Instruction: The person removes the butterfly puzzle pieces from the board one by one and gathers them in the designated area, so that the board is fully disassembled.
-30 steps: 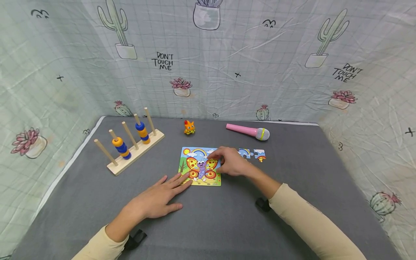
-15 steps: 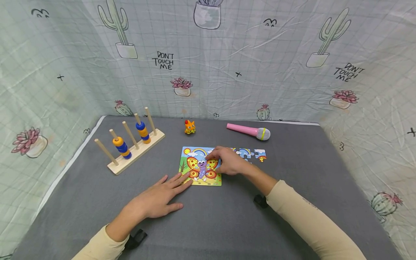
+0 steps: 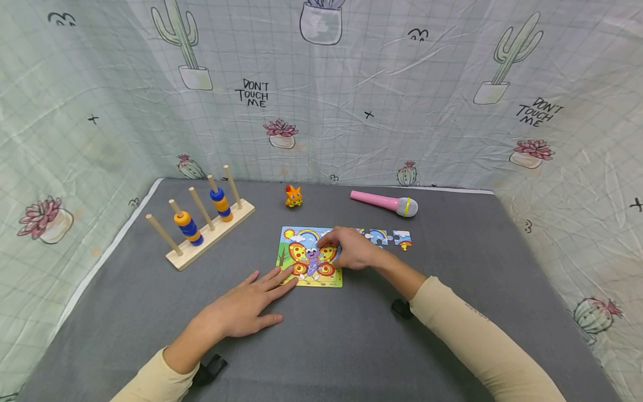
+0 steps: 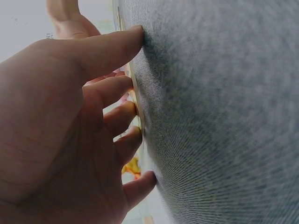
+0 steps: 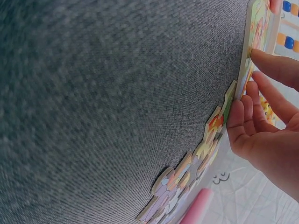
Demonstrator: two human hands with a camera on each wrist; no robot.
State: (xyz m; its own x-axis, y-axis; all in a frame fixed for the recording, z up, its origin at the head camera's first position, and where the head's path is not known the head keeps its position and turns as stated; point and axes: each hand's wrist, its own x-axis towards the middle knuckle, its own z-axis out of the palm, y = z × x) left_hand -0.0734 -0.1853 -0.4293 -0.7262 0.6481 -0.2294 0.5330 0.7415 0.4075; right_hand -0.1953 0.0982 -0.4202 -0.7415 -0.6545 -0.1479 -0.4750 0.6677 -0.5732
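Observation:
A butterfly picture-puzzle board (image 3: 321, 283) lies flat near the middle of the table. My left hand (image 3: 238, 307) is spread palm down, its fingertips resting at the board's lower-left corner and on the cloth beside it. Over the board's right side is my right hand (image 3: 356, 248), with index finger and thumb bent down onto the picture. In the right wrist view the thumb and fingertips touch the board (image 5: 247, 58) near its edge; I cannot tell whether they pinch a piece. Loose puzzle pieces (image 5: 208, 135) lie on the cloth just beyond the right hand, partly hidden by it in the head view.
A wooden peg stand (image 3: 216, 229) with blue and orange rings stands at the left. Behind the board are a small orange toy figure (image 3: 293, 196) and a pink toy microphone (image 3: 379, 200). A printed fabric sheet (image 3: 321, 84) rises along the table's back and sides.
The right hand has shifted very slightly left over the board, uncovering a little more of the loose pieces. The left hand stays in place.

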